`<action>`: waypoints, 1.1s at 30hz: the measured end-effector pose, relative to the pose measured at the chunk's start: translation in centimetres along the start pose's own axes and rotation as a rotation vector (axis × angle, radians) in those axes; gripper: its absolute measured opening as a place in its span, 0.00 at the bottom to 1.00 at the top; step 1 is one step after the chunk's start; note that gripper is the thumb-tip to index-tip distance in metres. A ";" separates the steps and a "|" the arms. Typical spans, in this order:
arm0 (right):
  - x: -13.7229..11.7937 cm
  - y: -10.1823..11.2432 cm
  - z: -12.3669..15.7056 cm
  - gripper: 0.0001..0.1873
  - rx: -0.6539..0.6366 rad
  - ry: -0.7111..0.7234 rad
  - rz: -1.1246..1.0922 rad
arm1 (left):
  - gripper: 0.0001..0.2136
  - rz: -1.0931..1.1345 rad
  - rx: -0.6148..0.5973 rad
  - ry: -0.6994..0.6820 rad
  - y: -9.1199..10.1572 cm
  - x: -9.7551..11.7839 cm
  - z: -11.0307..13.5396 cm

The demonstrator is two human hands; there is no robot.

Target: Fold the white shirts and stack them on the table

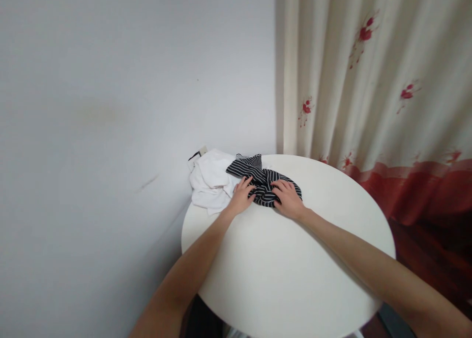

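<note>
A crumpled black cloth with white stripes [245, 168], perhaps a garment, lies bunched at the far side of the round white table [287, 269]. My left hand [242, 195] rests at its near left edge, fingers spread and touching the fabric. On its right part lies my right hand [288, 198], the fingers apart and laid over the stripes. A heap of white cloth [212, 178] sits left of the striped one, close beside my left hand. The folds hide the shape of both cloths.
A pale wall [129, 107] stands close along the table's left side, with a socket [199, 154] behind the white cloth. Behind and to the right hangs a cream curtain [339, 82] with red flowers and a red lower band. Dark reddish floor [431, 249] shows at the right.
</note>
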State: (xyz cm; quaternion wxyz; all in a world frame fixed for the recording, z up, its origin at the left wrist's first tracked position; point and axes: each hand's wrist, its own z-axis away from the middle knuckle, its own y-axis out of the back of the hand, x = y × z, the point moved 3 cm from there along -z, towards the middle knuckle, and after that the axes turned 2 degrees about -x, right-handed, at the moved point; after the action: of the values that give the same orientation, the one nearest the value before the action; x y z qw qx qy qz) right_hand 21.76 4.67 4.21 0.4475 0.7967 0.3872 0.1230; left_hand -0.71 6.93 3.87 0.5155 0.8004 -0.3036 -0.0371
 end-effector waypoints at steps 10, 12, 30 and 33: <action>1.4 1.2 0.2 0.11 0.140 -0.078 -0.010 | 0.08 0.107 -0.028 -0.013 0.9 1.8 -0.5; 1.4 1.4 0.3 0.10 0.159 -0.034 -0.051 | 0.02 0.189 -0.069 -0.014 0.9 2.3 -0.2; 2.0 1.3 0.2 0.14 -0.215 -0.187 0.169 | 0.17 -0.191 -0.062 0.135 -0.1 -0.4 -0.1; 2.0 1.7 0.2 0.08 -0.206 -0.151 0.190 | 0.17 -0.233 -0.018 0.166 0.1 -0.4 -0.2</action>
State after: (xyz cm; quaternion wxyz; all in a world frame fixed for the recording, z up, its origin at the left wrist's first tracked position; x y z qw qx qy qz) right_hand 24.09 5.51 5.15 0.5411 0.7866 0.2607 0.1433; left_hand -1.03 7.30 3.92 0.5383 0.8259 -0.1647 -0.0332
